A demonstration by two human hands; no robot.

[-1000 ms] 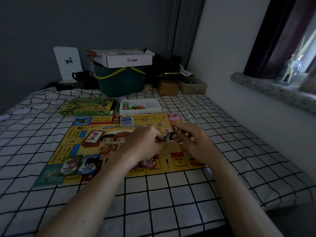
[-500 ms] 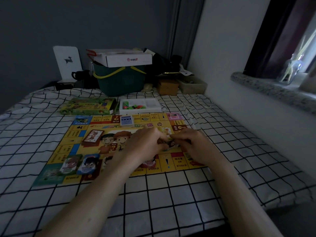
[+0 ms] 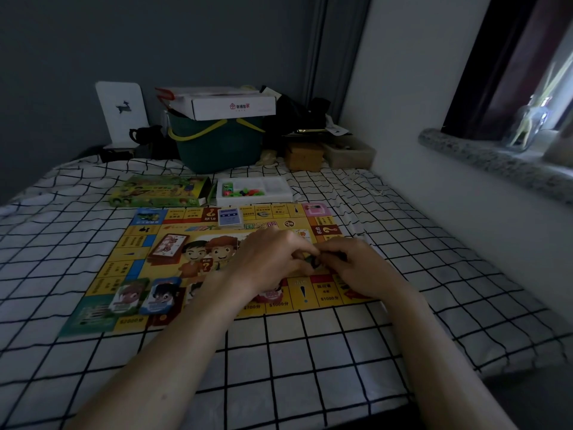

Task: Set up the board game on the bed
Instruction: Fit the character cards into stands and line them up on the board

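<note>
A yellow game board lies flat on the checked bed. My left hand and my right hand meet over its right half, fingers curled and pinching a small dark card stack between them, low over the board. A brown card deck sits on the board's left centre, a blue deck near its far edge. Two character cards, green and blue, rest at the near left corner.
The green game box and a white tray with coloured pieces lie beyond the board. A dark green basket topped by a white carton, small boxes and a white stand crowd the headboard end. A wall and window ledge run along the right.
Both hands have dropped from slightly above the board down onto it with the small card stack, closing tighter together. Nothing else has moved.
</note>
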